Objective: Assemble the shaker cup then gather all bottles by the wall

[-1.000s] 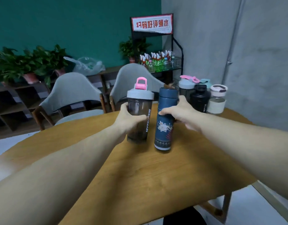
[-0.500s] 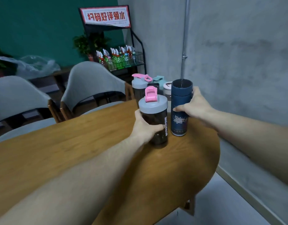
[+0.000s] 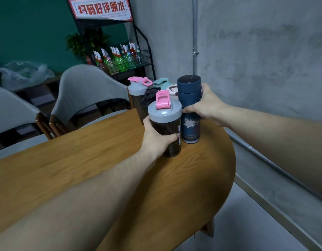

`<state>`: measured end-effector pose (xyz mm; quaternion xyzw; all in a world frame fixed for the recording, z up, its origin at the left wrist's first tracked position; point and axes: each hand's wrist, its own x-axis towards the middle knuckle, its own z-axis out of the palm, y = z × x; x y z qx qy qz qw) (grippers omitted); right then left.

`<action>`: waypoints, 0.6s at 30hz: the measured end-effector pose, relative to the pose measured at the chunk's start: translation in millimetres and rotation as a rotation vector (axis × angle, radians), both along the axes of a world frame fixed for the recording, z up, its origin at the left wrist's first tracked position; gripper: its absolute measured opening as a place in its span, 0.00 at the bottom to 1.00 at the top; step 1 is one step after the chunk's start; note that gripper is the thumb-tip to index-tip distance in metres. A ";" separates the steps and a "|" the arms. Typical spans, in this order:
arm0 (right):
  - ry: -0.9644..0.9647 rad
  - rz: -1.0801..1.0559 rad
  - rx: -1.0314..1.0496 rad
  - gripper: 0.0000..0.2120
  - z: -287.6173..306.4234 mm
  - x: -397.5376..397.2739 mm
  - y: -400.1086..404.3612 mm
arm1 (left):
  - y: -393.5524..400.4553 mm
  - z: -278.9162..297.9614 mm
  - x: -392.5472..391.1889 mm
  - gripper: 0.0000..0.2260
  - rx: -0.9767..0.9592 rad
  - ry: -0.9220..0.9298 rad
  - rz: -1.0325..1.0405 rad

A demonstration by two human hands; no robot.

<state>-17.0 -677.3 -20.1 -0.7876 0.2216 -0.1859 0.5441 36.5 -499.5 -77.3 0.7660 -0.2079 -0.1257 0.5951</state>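
Note:
My left hand (image 3: 156,140) grips a dark shaker cup (image 3: 166,124) with a grey lid and a pink flip cap; it stands on the wooden table (image 3: 87,160). Beside it, my right hand (image 3: 207,105) holds a tall navy bottle (image 3: 190,107) with a flower print, also standing on the table. Just behind them, near the grey wall, is a cluster: a second grey-lidded shaker (image 3: 136,93) with a pink cap, a black bottle (image 3: 149,98), a teal-lidded bottle (image 3: 161,82) and a white-lidded one (image 3: 173,88), partly hidden.
The table's rounded edge (image 3: 232,163) drops off at the right, close to the concrete wall (image 3: 256,60). Two grey chairs (image 3: 87,91) stand on the far side. A black rack (image 3: 120,58) of spray bottles stands in the corner.
Both hands have carried the shaker cup and the navy bottle across the table to the right end, close to the cluster by the wall. The view has swung right.

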 end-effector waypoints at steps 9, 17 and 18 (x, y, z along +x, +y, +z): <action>0.055 0.047 0.040 0.46 0.4 -1.4 -6.6 | -11.0 -0.9 -5.5 0.45 -0.039 -0.011 0.058; 0.234 0.030 0.016 0.53 1.8 -27.9 10.1 | 2.6 12.5 -10.1 0.50 0.102 0.021 0.099; 0.259 0.017 0.020 0.51 2.2 -31.6 13.6 | 7.3 16.8 -13.7 0.49 0.115 0.029 0.113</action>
